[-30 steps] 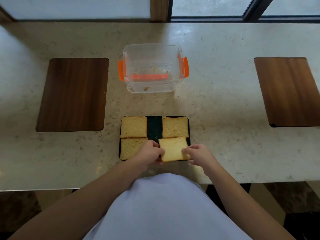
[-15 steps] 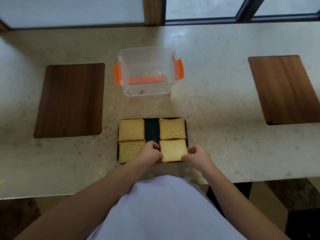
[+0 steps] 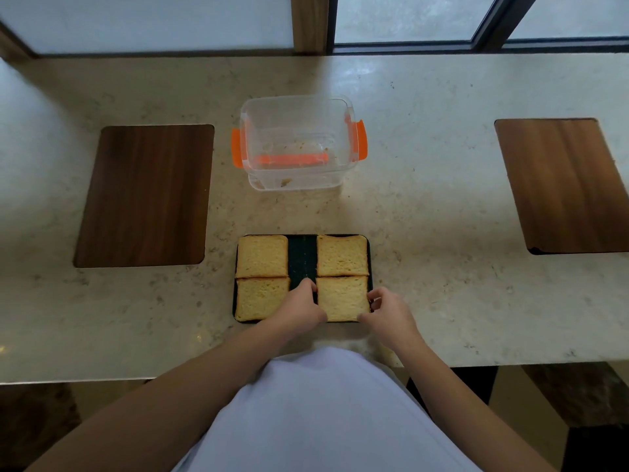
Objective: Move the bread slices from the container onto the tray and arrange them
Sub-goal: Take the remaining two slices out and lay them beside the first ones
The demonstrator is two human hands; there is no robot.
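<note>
On the tray's [image 3: 302, 257] near right, left hand [image 3: 301, 310] and right hand [image 3: 388, 313] pinch the light, soft, crumbly bread slice [image 3: 342, 298] by opposite edges.

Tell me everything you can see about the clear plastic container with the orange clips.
The container is a clear, rounded-rectangular plastic tub, lidless and upright on the marble counter beyond the tray. An orange latch hangs on each short side, left and right, and an orange strip shows through the near wall. No bread slices remain inside, only a few crumbs at the bottom. Neither hand touches it; it stands apart from the tray.
</note>
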